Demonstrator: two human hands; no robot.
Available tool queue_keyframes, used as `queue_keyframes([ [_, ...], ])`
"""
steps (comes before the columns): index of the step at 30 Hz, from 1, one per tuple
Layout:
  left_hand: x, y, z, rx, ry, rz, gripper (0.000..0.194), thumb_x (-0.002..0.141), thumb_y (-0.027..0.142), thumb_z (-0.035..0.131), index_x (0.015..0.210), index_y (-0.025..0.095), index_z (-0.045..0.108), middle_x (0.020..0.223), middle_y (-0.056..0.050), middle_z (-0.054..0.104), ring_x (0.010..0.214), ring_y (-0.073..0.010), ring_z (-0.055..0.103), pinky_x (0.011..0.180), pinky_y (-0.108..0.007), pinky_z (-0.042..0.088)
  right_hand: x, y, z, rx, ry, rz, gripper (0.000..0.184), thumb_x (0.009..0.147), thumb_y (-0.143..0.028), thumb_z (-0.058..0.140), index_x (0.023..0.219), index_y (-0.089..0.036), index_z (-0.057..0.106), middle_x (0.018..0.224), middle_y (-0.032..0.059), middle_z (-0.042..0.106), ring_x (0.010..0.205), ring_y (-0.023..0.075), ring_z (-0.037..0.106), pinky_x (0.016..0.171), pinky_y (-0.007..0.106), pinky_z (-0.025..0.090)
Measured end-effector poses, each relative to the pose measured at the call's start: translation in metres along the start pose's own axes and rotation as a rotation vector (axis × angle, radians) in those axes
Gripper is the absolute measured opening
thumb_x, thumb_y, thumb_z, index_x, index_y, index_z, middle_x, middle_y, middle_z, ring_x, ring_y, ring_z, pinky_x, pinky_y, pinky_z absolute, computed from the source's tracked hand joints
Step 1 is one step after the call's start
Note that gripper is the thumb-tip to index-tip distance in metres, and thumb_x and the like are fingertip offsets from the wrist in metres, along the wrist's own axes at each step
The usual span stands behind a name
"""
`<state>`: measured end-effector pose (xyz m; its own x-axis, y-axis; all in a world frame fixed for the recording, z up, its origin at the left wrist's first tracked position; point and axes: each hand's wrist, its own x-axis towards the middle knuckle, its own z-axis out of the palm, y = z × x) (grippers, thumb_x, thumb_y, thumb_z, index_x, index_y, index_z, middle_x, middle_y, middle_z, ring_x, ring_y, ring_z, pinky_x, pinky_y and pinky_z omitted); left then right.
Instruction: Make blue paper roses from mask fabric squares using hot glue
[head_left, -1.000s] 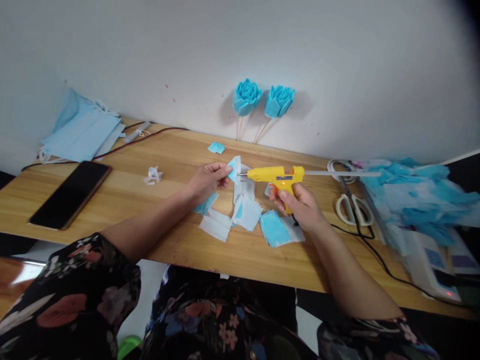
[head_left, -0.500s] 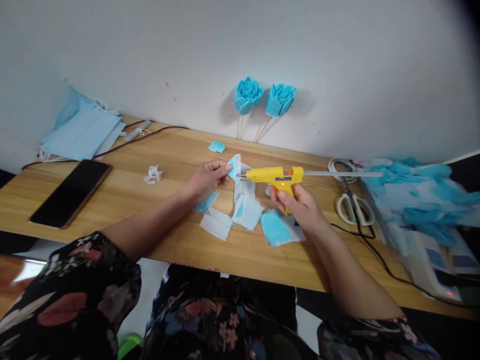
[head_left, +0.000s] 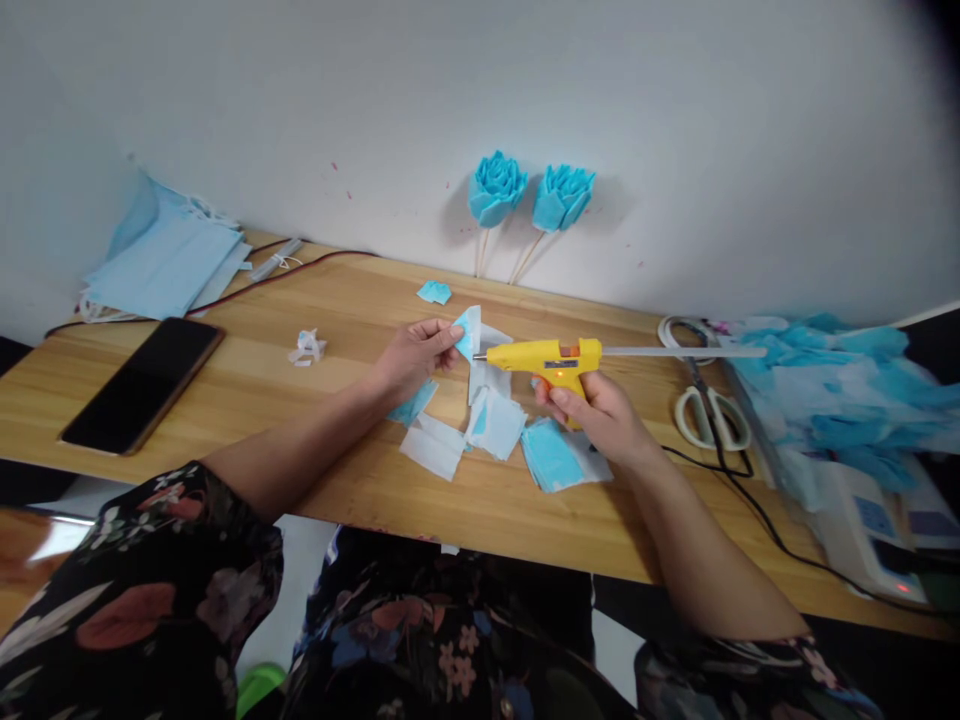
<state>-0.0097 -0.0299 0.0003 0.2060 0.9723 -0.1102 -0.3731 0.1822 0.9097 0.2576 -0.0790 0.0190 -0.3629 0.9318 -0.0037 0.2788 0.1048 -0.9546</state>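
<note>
My left hand (head_left: 411,357) pinches a small folded blue piece (head_left: 469,333) above the wooden table (head_left: 247,380). My right hand (head_left: 600,415) grips the handle of a yellow glue gun (head_left: 546,357), a white glue stick poking out of its back. The gun's nozzle points left and meets the blue piece's lower edge. Below both hands lie several cut blue and white squares (head_left: 495,425).
Two finished blue flowers on sticks (head_left: 529,200) lean against the wall. White-handled scissors (head_left: 701,400) and a black cord lie to the right, beside a heap of blue scraps (head_left: 832,390). A black phone (head_left: 142,385) and stacked blue masks (head_left: 169,265) sit left. A white scrap (head_left: 306,348).
The glue gun has edged a little left, its nozzle now against the blue piece. My left hand has hardly moved.
</note>
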Motion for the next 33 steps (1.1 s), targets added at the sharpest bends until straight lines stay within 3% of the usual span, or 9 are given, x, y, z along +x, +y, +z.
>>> queue_keyframes([
  [6, 0.000, 0.006, 0.002, -0.018, 0.061, 0.009, 0.032, 0.078, 0.034, 0.083, 0.068, 0.014, 0.061, 0.057, 0.002, 0.059, 0.051, -0.0060, 0.051, 0.054, -0.021, 0.039, -0.001, -0.008, -0.002, 0.140, -0.034, 0.015, 0.039, 0.089, -0.059, 0.064, 0.093, -0.021, 0.069, 0.072, 0.0015, 0.060, 0.059, 0.0130, 0.049, 0.051, 0.027, 0.040],
  [12, -0.001, 0.003, 0.001, -0.025, 0.000, 0.007, 0.035, 0.074, 0.038, 0.086, 0.069, 0.013, 0.062, 0.058, 0.002, 0.059, 0.053, -0.0066, 0.052, 0.055, -0.021, 0.040, 0.002, -0.007, 0.002, 0.262, 0.132, -0.025, 0.032, 0.089, -0.054, 0.067, 0.093, -0.023, 0.063, 0.089, 0.0030, 0.068, 0.059, 0.0106, 0.048, 0.045, 0.024, 0.039],
  [27, 0.000, -0.004, 0.001, 0.028, -0.053, -0.025, 0.033, 0.072, 0.040, 0.086, 0.070, 0.015, 0.066, 0.058, 0.002, 0.060, 0.052, -0.0072, 0.053, 0.056, -0.022, 0.043, 0.003, -0.006, 0.006, 0.193, 0.141, -0.006, 0.037, 0.086, -0.058, 0.069, 0.090, -0.022, 0.060, 0.086, 0.0011, 0.066, 0.054, 0.0079, 0.046, 0.045, 0.023, 0.041],
  [33, 0.000, -0.003, 0.001, 0.010, -0.063, -0.050, 0.034, 0.069, 0.039, 0.088, 0.070, 0.014, 0.065, 0.058, 0.002, 0.060, 0.051, -0.0071, 0.053, 0.055, -0.022, 0.043, 0.003, -0.007, 0.006, 0.163, 0.141, -0.006, 0.036, 0.088, -0.058, 0.067, 0.088, -0.022, 0.061, 0.075, -0.0009, 0.060, 0.053, 0.0084, 0.044, 0.046, 0.023, 0.040],
])
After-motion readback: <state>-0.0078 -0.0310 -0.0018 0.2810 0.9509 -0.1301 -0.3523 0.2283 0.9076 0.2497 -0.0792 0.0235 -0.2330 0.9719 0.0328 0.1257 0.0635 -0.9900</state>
